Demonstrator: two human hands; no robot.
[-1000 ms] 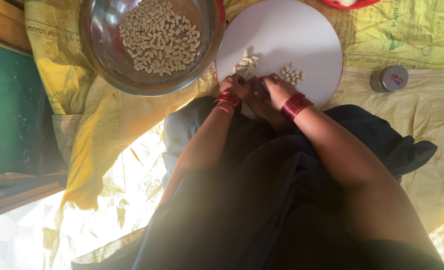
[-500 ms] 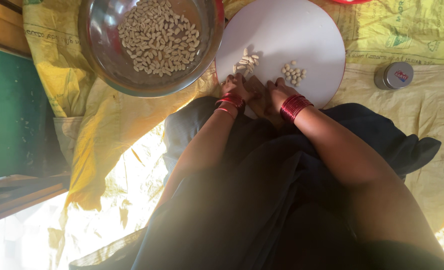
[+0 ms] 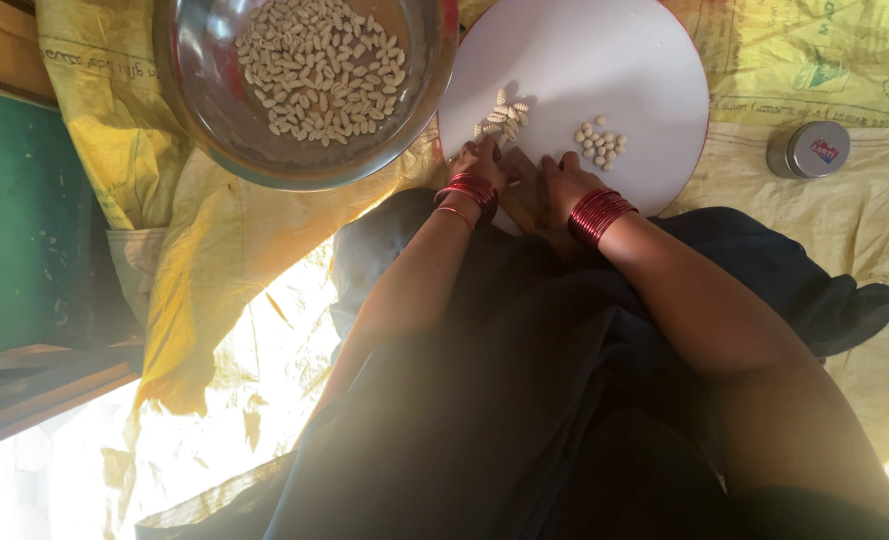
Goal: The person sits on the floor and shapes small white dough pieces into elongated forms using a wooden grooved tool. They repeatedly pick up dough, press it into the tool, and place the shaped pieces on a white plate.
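Your left hand (image 3: 481, 160) and right hand (image 3: 562, 178), grips hidden so I cannot tell, rest on the round white board's (image 3: 605, 70) near edge beside two piles of pale nuts (image 3: 502, 118), which a nudge could scatter toward the steel bowl (image 3: 215, 110).

One cam, on my head. It looks steeply down over my lap, close in. Round white board (image 3: 605, 70) sits top of frame.
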